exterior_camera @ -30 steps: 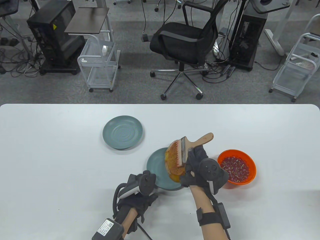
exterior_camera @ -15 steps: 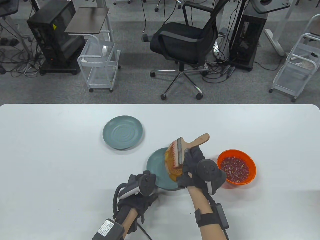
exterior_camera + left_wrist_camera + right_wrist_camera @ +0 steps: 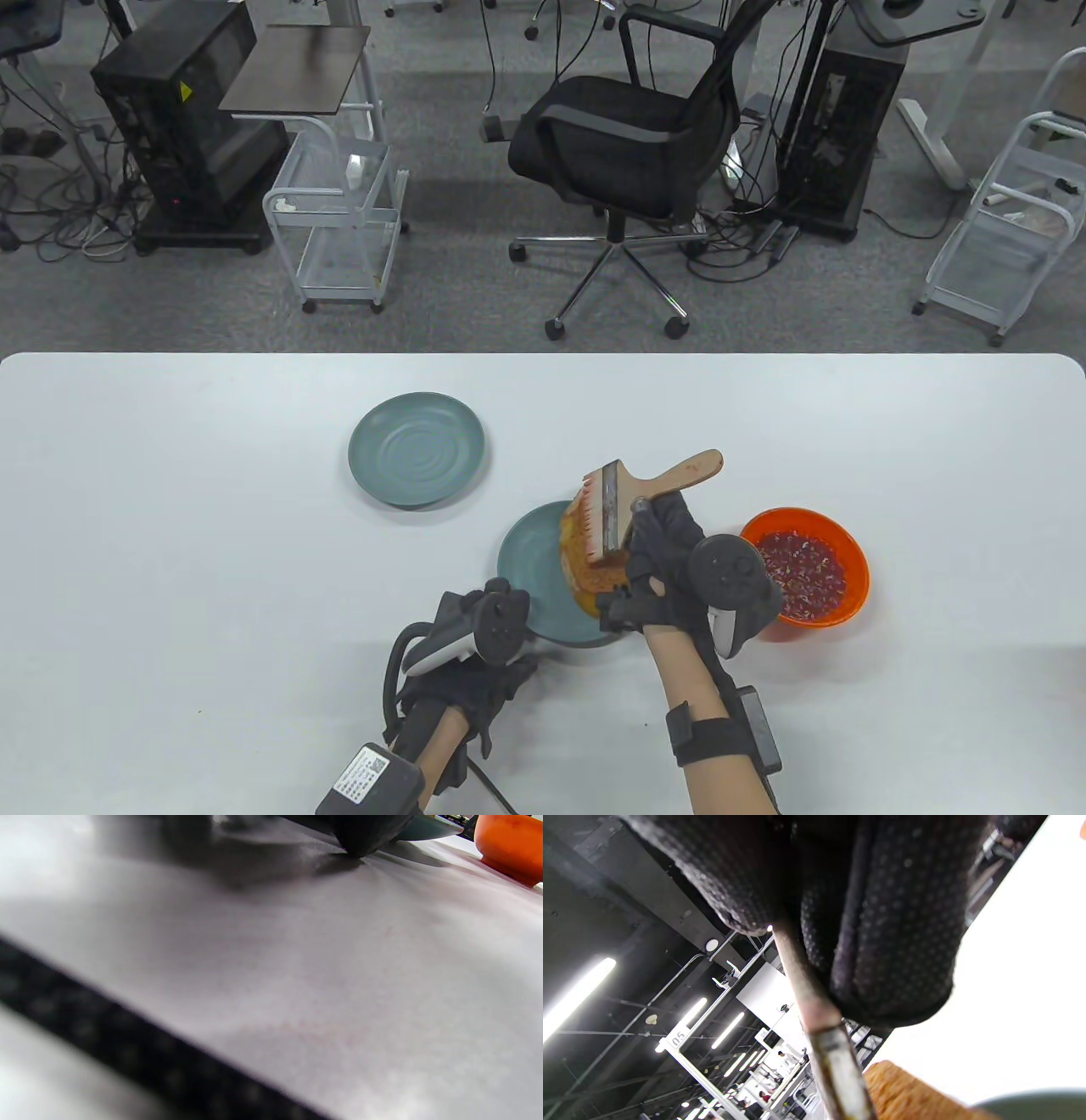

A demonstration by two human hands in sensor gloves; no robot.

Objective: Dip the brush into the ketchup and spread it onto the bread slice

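Note:
My right hand (image 3: 652, 531) grips a wooden-handled flat brush (image 3: 670, 481) near its metal band. The red-stained bristles lie against a bread slice (image 3: 581, 556) smeared with orange-red sauce. The slice stands tilted up over the near teal plate (image 3: 528, 567), its lower edge against my right glove. The orange bowl (image 3: 855, 586) of ketchup (image 3: 802, 567) sits just right of that hand. The right wrist view shows gloved fingers (image 3: 882, 921) around the brush (image 3: 835, 1065), with the bread (image 3: 903, 1090) below. My left hand (image 3: 488, 624) rests on the table at the plate's near-left rim and holds nothing.
A second teal plate (image 3: 416, 450) stands empty at the back left. In the left wrist view a fingertip (image 3: 356, 840) touches the white table (image 3: 297, 963), with the orange bowl (image 3: 509, 844) beyond. An office chair (image 3: 628, 136) and carts stand past the far table edge.
My right hand moved the brush slightly left along the bread, then back right and up. The bread stays tilted over the plate. The left hand has not moved.

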